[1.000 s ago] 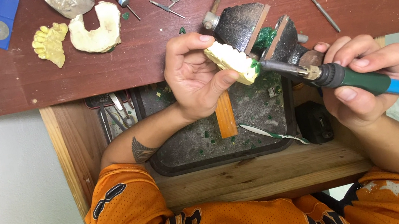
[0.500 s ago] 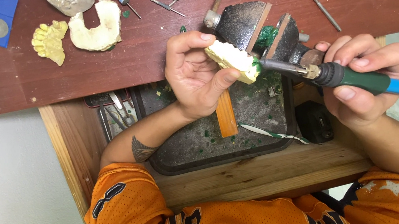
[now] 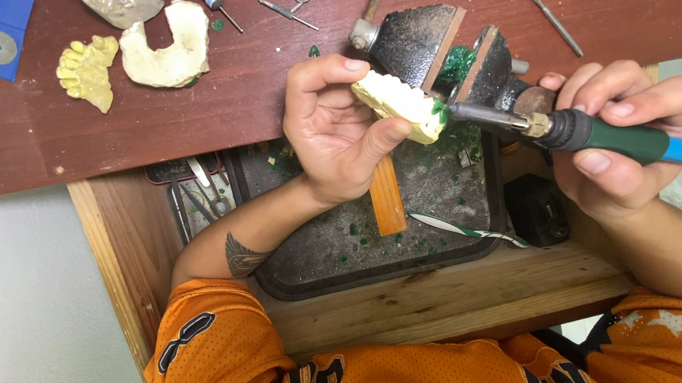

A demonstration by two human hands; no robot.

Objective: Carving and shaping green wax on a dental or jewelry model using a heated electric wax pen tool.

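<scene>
Pinched between left hand [image 3: 334,135] thumb and fingers, the pale dental cast [image 3: 400,105] sits above the dark tray [image 3: 281,270], right hand [image 3: 624,137] wrapped round the green-blue handpiece [image 3: 615,142] touching it at 3 o'clock, so light, braced strokes probably work best.

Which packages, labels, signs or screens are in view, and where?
Blue flat packet: far left of the red-brown table top, rectangular, a round grey disc set in it.
Orange jersey: on the person, bottom of view, dark printed characters with white edging.
No signs or screens.
</scene>
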